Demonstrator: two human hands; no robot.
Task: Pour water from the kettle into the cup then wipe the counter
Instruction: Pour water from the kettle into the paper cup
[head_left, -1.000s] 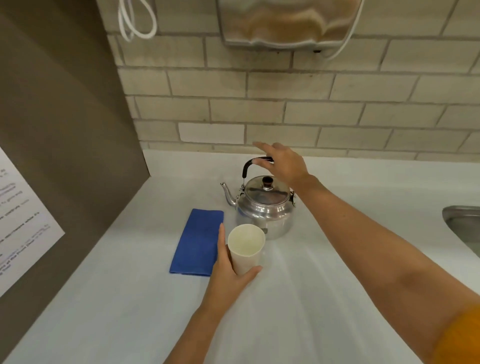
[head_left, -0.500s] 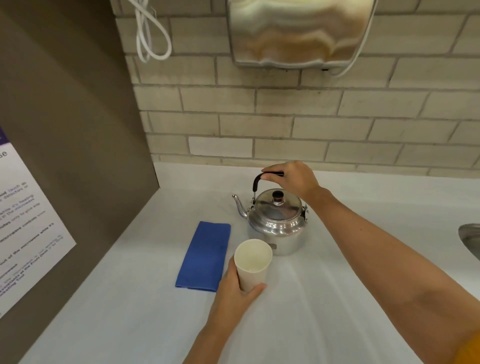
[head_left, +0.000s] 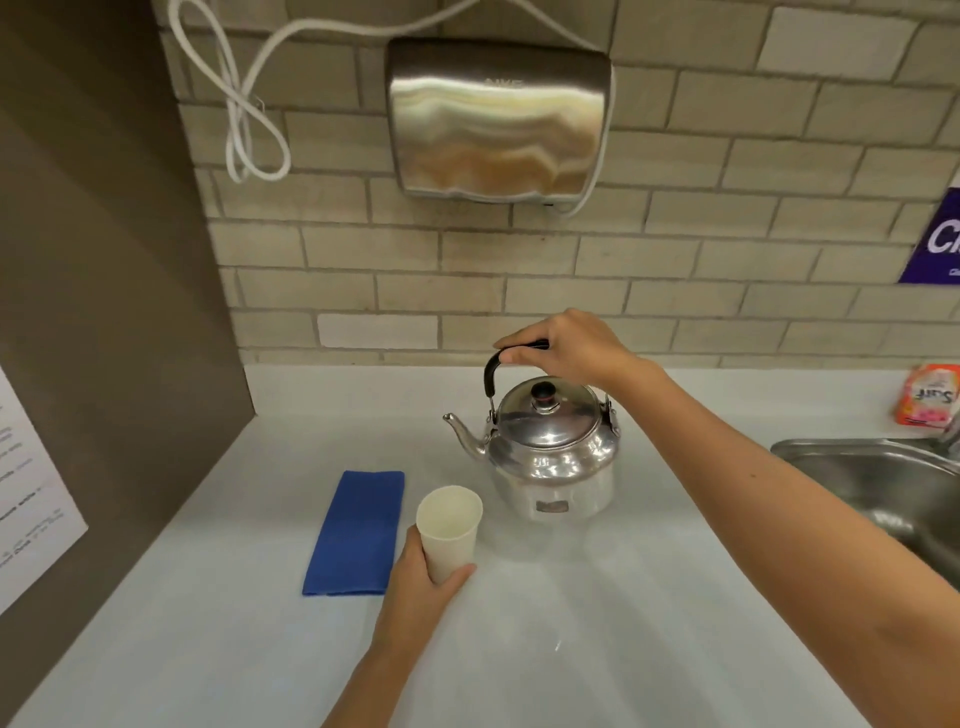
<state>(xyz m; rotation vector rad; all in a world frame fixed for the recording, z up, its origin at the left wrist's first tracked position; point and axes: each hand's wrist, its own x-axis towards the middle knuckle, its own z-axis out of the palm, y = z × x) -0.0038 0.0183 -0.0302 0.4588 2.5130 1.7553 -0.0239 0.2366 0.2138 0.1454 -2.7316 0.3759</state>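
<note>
- Head view: right hand closed around kettle handle; kettle upright on counter.
- Left hand wrapped round empty cup, beside blue cloth.
- Risk: light cup tipping; misaimed spout wetting counter.

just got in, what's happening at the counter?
A person is set up to pour. The right hand grips the black handle of the steel kettle, which looks lifted just off the white counter, spout toward the cup. The left hand holds the paper cup upright; it looks empty. No water is flowing yet. The folded blue cloth lies untouched left of the cup.
</note>
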